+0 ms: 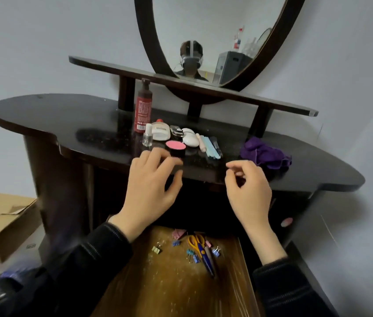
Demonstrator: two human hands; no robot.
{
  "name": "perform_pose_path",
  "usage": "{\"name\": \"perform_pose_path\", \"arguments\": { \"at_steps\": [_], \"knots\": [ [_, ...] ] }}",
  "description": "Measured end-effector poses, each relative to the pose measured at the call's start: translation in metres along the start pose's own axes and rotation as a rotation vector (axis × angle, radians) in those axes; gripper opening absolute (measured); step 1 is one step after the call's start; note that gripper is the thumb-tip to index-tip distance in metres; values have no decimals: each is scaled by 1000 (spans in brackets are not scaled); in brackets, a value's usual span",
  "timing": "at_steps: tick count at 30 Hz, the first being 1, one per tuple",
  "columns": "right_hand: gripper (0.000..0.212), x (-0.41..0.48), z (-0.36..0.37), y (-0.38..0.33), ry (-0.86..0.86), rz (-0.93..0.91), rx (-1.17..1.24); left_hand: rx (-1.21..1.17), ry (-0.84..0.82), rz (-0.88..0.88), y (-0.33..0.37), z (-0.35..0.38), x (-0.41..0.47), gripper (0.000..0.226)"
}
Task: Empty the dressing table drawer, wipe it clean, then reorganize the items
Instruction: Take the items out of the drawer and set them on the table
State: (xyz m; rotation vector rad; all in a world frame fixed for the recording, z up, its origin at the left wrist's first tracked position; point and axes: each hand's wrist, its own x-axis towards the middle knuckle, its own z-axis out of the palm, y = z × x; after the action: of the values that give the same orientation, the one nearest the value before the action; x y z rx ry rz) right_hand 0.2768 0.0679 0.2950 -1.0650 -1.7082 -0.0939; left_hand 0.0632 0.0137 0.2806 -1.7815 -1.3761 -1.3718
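The drawer (169, 289) is pulled open below the dark dressing table top (66, 120). Its dusty wooden bottom holds orange-handled scissors (201, 250), several coloured binder clips (191, 253) and a small pink item (178, 233). On the table top stand a red pump bottle (143, 106), a small clear bottle (147, 136), a white jar (161, 132), white compacts (190, 138), a pink-topped black jar (176, 148) and a few pens (212, 146). A purple cloth (265, 154) lies crumpled at the right. My left hand (151, 186) hovers with loosely curled fingers just in front of the pink-topped jar. My right hand (247, 188) hangs loosely curled over the table's front edge, holding nothing I can see.
An oval mirror (215, 30) rises behind a raised shelf (112, 69) at the back of the table. An open cardboard box (0, 225) sits on the floor at the left. White walls close in behind and to the right.
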Motion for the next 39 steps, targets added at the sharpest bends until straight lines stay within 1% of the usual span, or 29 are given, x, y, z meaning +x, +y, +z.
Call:
{"name": "perform_pose_path", "arguments": {
  "at_steps": [1, 2, 3, 4, 5, 7, 8, 9, 11, 12, 14, 16, 18, 19, 21, 24, 26, 28, 30, 31, 36, 39],
  "knots": [
    [15, -18, -1, 3, 39, -78, 28, -20, 42, 39, 0, 0, -19, 16],
    [21, -35, -2, 8, 58, -136, 46, -50, 44, 78, -2, 1, -39, 14],
    [27, -51, -2, 13, 61, -168, 54, -86, -11, 119, -7, 4, -60, 13],
    [31, -67, -2, 21, 56, -180, 64, -124, -127, 141, -12, 8, -81, 13],
    [32, -82, -1, 29, 47, -176, 88, -158, -295, 128, -17, 13, -102, 13],
    [27, -111, 1, 46, -24, -88, 168, -173, -667, -4, -25, 25, -137, 15],
    [23, -124, 2, 54, -105, -17, 182, -160, -824, -74, -29, 33, -151, 17],
    [19, -136, 5, 61, -221, 57, 159, -151, -955, -126, -33, 40, -162, 18],
    [14, -155, 14, 74, -518, 197, 21, -148, -1175, -177, -37, 54, -174, 18],
    [14, -165, 20, 80, -671, 241, -66, -159, -1266, -178, -38, 60, -178, 17],
    [12, -182, 32, 85, -967, 275, -181, -199, -1377, -159, -38, 70, -188, 15],
    [6, -195, 42, 83, -1183, 299, -213, -232, -1442, -121, -36, 76, -199, 14],
    [9, -202, 52, 84, -1266, 343, -239, -263, -1504, -81, -33, 78, -207, 14],
    [10, -204, 55, 87, -1264, 377, -256, -270, -1524, -67, -32, 79, -210, 14],
    [10, -201, 63, 94, -1207, 420, -311, -269, -1536, -48, -31, 80, -212, 15],
    [17, -193, 76, 103, -1121, 407, -446, -250, -1522, -60, -32, 81, -209, 15],
    [29, -186, 86, 105, -1062, 400, -517, -234, -1510, -73, -34, 81, -207, 16],
    [48, -183, 97, 107, -1016, 401, -586, -235, -1495, -87, -36, 81, -206, 16],
    [64, -182, 107, 110, -1022, 428, -651, -239, -1488, -100, -38, 81, -205, 17],
    [65, -183, 111, 112, -1033, 444, -673, -239, -1485, -106, -38, 81, -204, 17],
    [53, -186, 117, 117, -1038, 509, -692, -231, -1488, -114, -38, 82, -202, 17],
    [44, -186, 117, 116, -1071, 557, -693, -234, -1487, -120, -39, 82, -203, 17]
  ]
}}
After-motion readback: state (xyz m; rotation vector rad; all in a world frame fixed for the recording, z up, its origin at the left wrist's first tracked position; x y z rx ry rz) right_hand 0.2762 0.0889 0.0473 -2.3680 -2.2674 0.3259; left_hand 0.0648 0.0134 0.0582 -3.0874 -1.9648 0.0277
